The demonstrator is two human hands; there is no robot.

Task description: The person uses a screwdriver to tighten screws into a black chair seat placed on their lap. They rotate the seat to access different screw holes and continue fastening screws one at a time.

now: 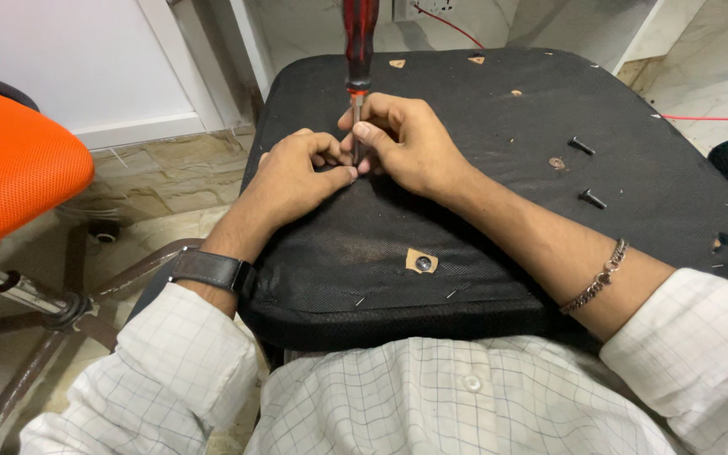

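Now we pinch the screwdriver (357,93) shaft between right hand (410,143) fingertips, left hand (297,173) closed beside the tip on the seat base (499,211); seating it squarely seems next.

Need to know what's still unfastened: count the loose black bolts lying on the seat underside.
2. One bolt lies right of the right hand; the other bolt lies just below it. The hands may hide more.

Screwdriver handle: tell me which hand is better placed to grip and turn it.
Right, probably. The right hand already pinches the screwdriver shaft, just below the red handle. The left hand sits lower, fingertips at the tip on the black seat base.
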